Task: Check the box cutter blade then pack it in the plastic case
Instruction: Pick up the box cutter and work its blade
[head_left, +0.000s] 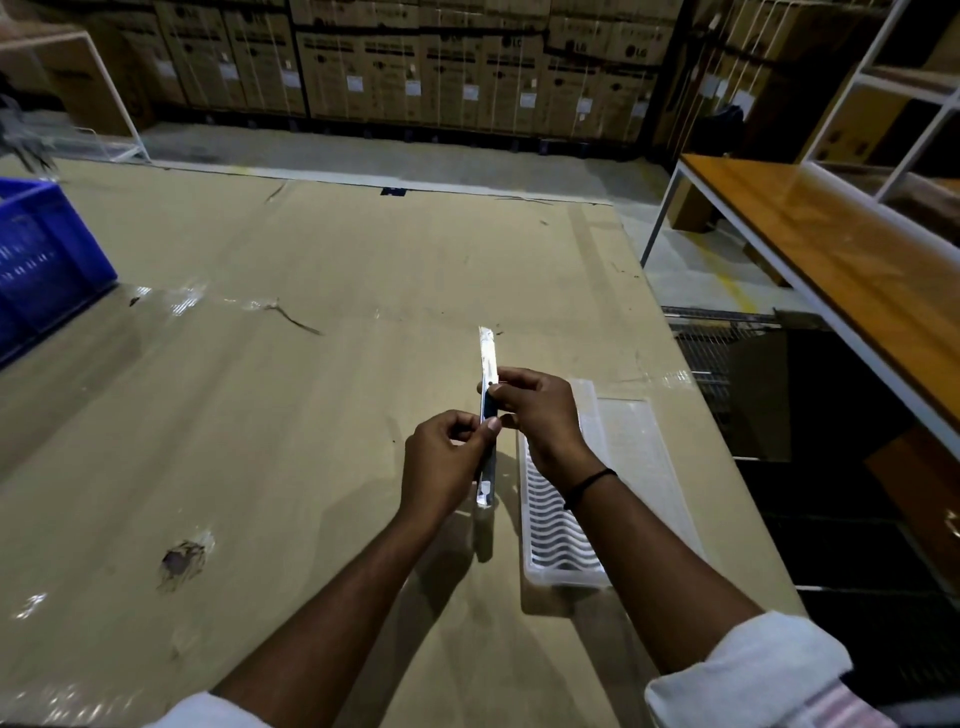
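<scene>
A slim box cutter is held upright above the cardboard-covered table, its long silvery blade end pointing away from me. My left hand pinches the lower body of the cutter. My right hand grips it higher up, thumb on the dark slider. The clear plastic case lies open on the table just right of my hands, its ribbed tray toward me and its flat lid beside it. My right forearm hides part of the tray.
A blue plastic crate stands at the table's left edge. An orange-topped bench with a white frame runs along the right. Stacked cardboard boxes line the back wall. The table's right edge drops off beside the case.
</scene>
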